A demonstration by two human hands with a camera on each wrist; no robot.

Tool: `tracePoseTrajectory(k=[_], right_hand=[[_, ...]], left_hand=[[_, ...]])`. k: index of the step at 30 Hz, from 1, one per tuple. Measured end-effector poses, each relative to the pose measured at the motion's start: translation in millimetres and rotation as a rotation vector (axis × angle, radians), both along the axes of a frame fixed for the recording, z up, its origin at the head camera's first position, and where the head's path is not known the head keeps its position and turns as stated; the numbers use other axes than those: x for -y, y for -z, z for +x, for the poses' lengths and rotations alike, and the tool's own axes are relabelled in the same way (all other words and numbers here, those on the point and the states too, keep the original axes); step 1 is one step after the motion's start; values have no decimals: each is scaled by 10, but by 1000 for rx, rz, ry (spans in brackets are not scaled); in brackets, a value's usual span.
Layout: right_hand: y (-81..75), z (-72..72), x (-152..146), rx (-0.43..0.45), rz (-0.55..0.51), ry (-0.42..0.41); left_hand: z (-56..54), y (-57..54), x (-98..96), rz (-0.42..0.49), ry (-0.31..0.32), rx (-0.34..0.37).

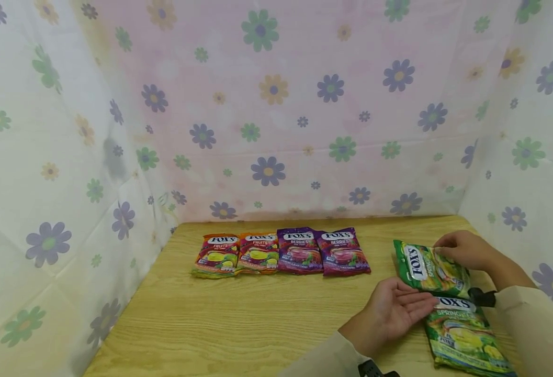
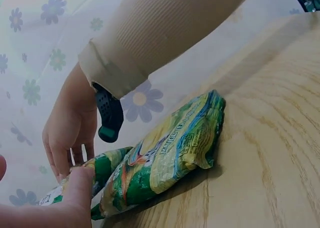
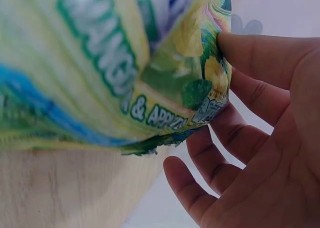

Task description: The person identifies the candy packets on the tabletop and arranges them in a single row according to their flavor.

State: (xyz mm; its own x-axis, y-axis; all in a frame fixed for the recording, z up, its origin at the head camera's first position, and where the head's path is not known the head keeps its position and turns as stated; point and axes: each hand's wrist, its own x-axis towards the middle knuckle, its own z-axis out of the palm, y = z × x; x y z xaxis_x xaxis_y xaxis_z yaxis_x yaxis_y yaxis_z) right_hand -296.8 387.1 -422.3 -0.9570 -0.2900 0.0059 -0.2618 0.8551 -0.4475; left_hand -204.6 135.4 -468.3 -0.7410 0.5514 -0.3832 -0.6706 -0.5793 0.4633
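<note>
My right hand [image 1: 464, 254] pinches one end of a green FOX'S Spring candy bag [image 1: 429, 269], which lies turned sideways at the right of the table. In the right wrist view, the thumb is on one face of this bag [image 3: 170, 78] and the fingers are behind it. My left hand [image 1: 394, 309] is palm up with extended fingers, close to the held bag's lower left edge; whether it touches is unclear. Just nearer, a second green candy bag [image 1: 466, 335] lies upright, its top by the left fingertips. It also appears in the left wrist view [image 2: 160, 153].
At the back of the wooden table [image 1: 219, 324] a row holds two orange-red Fruits candy bags [image 1: 217, 255] and two purple Berries candy bags [image 1: 300, 251], side by side. Flower-printed cloth [image 1: 300, 104] hangs behind and along both sides.
</note>
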Motion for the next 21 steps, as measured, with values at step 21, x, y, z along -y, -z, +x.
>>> tracePoseTrajectory(k=[21], right_hand=[[-117,-2,75,-31,-92,-7]], left_hand=[[-124,-15,131,-56,-74,-129]])
